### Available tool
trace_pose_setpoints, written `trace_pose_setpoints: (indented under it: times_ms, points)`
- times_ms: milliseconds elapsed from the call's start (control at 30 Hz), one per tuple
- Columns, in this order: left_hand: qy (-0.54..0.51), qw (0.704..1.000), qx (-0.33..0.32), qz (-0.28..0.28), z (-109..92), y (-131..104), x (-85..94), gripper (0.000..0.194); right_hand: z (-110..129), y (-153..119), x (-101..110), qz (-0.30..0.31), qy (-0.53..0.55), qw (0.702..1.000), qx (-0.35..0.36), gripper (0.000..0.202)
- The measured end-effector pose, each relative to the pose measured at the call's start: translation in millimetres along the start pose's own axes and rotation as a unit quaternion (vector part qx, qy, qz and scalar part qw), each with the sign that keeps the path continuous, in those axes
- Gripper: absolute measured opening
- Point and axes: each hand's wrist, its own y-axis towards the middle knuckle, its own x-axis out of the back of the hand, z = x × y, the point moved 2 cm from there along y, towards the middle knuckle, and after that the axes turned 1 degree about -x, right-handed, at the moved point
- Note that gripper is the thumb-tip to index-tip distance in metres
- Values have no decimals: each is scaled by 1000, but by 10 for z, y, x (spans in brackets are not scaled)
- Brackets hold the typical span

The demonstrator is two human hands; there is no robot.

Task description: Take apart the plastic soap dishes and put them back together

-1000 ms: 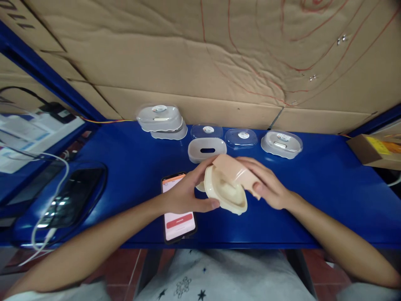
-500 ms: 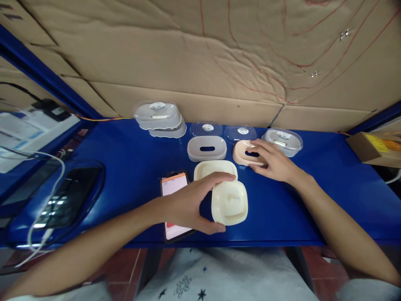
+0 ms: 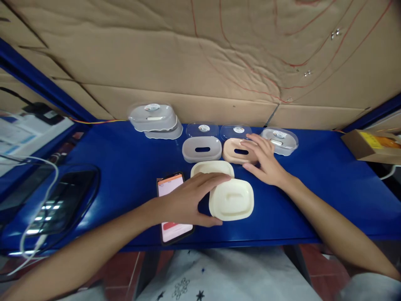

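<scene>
My left hand point(image 3: 184, 202) has its thumb and fingers on opposite edges of a cream tray point(image 3: 233, 200), gripping its left end. Partly behind these fingers lies a second cream piece point(image 3: 211, 167). At the right end of a peach slotted box point(image 3: 230, 152), my right hand point(image 3: 265, 163) has its fingers spread; they cover part of that end, and whether they touch it I cannot tell. Left of the peach box stands a pale grey slotted box point(image 3: 202, 155). Two clear lids, the left lid point(image 3: 196, 129) and the right lid point(image 3: 230, 131), lie behind the boxes.
Stacked grey containers with clear lids point(image 3: 153, 121) stand at the back left, another lidded container point(image 3: 283, 142) at the back right. A lit phone point(image 3: 177, 234) lies partly under my left hand. Cables and a dark device point(image 3: 64, 200) are at left, a cardboard box point(image 3: 360, 146) at right.
The held cream tray has turned and shows wider. My right hand has drawn back from around the peach box, its fingers now out of the slot. The view has shifted slightly.
</scene>
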Motion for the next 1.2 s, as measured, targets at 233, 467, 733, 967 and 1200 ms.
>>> trace_pose_setpoints:
  times_ms: [233,467,733,967,1200]
  points:
    - [-63,990,-36,-117,-19,11,163,97,726,-99,109,113,125,977,127,93]
    - [116,992,-9,-59,42,38,61,100,665,-112,380,183,50,981,42,71]
    - [289,955,-49,-44,56,47,47,20,291,-348,568,327,30,940,-90,77]
    - [317,946,-60,-44,76,78,93,14,301,-307,369,273,10,961,-54,77]
    - [343,936,-70,-40,63,53,71,20,238,-236,403,229,30,973,-30,73]
